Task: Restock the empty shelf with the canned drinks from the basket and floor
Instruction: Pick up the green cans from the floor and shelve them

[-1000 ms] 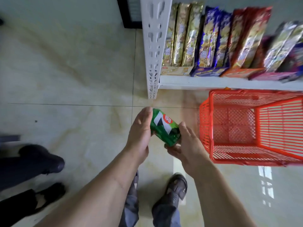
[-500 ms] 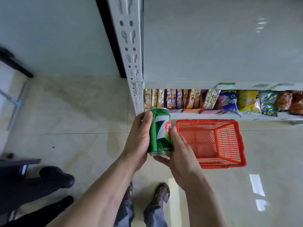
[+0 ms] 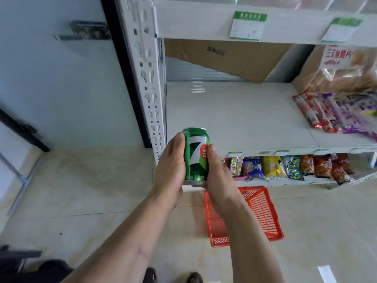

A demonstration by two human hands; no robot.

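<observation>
Two hands on one green can (image 3: 196, 155): left hand (image 3: 171, 170) wraps its left side, fingers curled round the back, thumb up along the wall; right hand (image 3: 219, 176) grips the right side, thumb on the label. Can is upright, held in the air just in front of the white shelf (image 3: 240, 119), near its left upright post (image 3: 146, 78), not touching the board. Shelf board is bare on the left; snack packets (image 3: 334, 111) lie on its right end, with a big bag (image 3: 342, 70) behind them. Cardboard box (image 3: 226, 58) leans at the back of that level. Lower shelf holds a row of snack bags (image 3: 285, 166). Red basket (image 3: 263, 213) sits on the floor below the right forearm; the visible mesh shows no cans, part is hidden by the arm.
</observation>
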